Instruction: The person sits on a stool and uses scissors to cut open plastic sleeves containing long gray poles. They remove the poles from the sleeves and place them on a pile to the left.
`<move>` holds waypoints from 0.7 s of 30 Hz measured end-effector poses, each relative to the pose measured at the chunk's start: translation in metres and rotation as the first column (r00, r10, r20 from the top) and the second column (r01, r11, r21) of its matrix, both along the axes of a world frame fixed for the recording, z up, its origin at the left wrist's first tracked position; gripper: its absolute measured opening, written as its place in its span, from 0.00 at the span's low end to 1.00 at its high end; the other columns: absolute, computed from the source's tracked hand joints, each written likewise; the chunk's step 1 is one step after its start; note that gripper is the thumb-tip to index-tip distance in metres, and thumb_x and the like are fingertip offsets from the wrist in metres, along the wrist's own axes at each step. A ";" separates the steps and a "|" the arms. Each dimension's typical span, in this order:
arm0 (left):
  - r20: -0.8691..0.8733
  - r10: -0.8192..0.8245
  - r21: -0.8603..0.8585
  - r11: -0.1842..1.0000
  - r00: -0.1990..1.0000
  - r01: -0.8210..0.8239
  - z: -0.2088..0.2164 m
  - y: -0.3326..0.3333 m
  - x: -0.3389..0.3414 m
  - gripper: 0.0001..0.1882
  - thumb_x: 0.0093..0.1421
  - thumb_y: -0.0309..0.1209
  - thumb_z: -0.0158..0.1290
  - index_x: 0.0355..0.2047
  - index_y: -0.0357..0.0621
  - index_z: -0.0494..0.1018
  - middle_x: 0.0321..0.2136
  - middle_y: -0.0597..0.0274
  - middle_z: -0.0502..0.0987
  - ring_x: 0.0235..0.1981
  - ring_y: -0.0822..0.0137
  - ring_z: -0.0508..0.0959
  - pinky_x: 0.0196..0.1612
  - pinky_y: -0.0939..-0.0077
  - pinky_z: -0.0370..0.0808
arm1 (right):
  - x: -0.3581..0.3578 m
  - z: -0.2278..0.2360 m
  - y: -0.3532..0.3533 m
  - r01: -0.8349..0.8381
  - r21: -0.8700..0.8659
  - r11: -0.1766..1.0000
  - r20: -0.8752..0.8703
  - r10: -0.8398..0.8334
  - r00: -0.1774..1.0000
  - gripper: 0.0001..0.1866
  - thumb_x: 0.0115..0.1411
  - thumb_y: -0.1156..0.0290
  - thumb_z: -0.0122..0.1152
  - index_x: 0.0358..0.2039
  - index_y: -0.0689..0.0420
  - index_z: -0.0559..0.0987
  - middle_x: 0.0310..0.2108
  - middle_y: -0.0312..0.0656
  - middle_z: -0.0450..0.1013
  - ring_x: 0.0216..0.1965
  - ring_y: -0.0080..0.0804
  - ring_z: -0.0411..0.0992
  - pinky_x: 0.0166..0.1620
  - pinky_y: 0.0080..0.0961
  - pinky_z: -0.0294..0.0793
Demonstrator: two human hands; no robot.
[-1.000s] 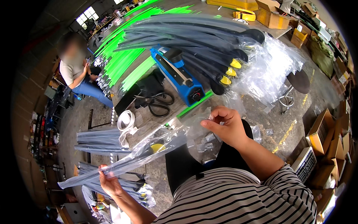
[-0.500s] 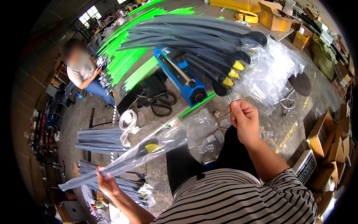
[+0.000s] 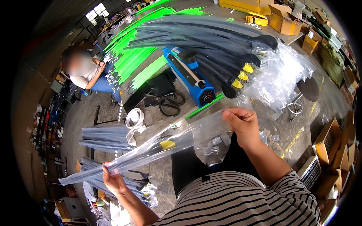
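Observation:
A long clear plastic sleeve (image 3: 205, 130) stretches slantwise between my two hands. Inside it lies a slim dark item with a yellow patch (image 3: 167, 144); its exact kind I cannot tell. My left hand (image 3: 114, 180) grips the sleeve near its lower left end, thumb on top. At the sleeve's upper right end, my right hand (image 3: 243, 126) pinches the film between thumb and fingers. Beyond the sleeve, a blue bag sealer (image 3: 190, 79) with a long bar and a dial rests on the table. Black-handled scissors (image 3: 169, 105) lie beside it.
Bagged dark items (image 3: 196, 32) pile across the table over bright green strips (image 3: 130, 62). Loose clear bags (image 3: 277, 77) heap at the right. A white tape roll (image 3: 134, 118) sits near the table edge. Another person (image 3: 88, 71) is at the far left; cartons (image 3: 327, 139) stand right.
My right hand, apart from the sleeve before, now holds its end. The sleeve is drawn out straighter and has moved right with its yellow patch. My left hand has risen slightly.

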State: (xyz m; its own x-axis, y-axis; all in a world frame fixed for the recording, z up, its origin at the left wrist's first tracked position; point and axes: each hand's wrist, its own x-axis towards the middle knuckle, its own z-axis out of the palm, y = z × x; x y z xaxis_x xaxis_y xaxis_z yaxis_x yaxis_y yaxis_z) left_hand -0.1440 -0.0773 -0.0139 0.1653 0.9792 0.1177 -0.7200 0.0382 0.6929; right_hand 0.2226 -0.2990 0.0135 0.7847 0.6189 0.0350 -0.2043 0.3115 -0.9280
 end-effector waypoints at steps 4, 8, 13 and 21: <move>0.070 -0.033 0.051 0.998 0.997 0.029 0.006 -0.003 0.014 0.13 0.55 0.27 0.47 0.39 0.33 0.65 0.36 0.54 0.70 0.40 0.63 0.69 0.47 0.71 0.66 | 0.015 -0.015 0.000 0.264 0.087 0.961 0.034 -0.268 0.963 0.07 0.55 0.70 0.53 0.26 0.61 0.74 0.15 0.28 0.64 0.15 0.12 0.56 0.19 0.10 0.53; 0.010 0.012 0.033 0.999 1.000 -0.012 0.003 0.001 0.014 0.13 0.54 0.26 0.47 0.40 0.32 0.65 0.37 0.52 0.70 0.40 0.61 0.70 0.47 0.70 0.67 | 0.016 -0.001 0.006 0.211 0.017 0.977 -0.012 -0.210 0.978 0.16 0.55 0.62 0.52 0.38 0.61 0.69 0.26 0.34 0.68 0.25 0.14 0.63 0.25 0.11 0.61; 0.039 -0.009 0.015 1.000 0.999 0.008 0.007 0.000 0.029 0.11 0.55 0.26 0.46 0.38 0.33 0.67 0.36 0.52 0.72 0.40 0.61 0.71 0.47 0.67 0.68 | 0.023 -0.001 0.017 -0.061 -0.087 0.994 0.134 0.072 0.988 0.13 0.54 0.65 0.55 0.29 0.64 0.72 0.21 0.34 0.69 0.20 0.17 0.63 0.21 0.15 0.61; -0.075 -0.009 -0.027 1.000 0.997 0.007 0.014 0.025 0.059 0.11 0.56 0.30 0.46 0.35 0.34 0.69 0.36 0.52 0.72 0.36 0.62 0.75 0.39 0.66 0.75 | 0.060 0.011 0.053 0.416 -0.175 0.892 0.747 -0.155 0.647 0.13 0.51 0.69 0.57 0.15 0.64 0.71 0.09 0.42 0.61 0.11 0.24 0.57 0.17 0.20 0.56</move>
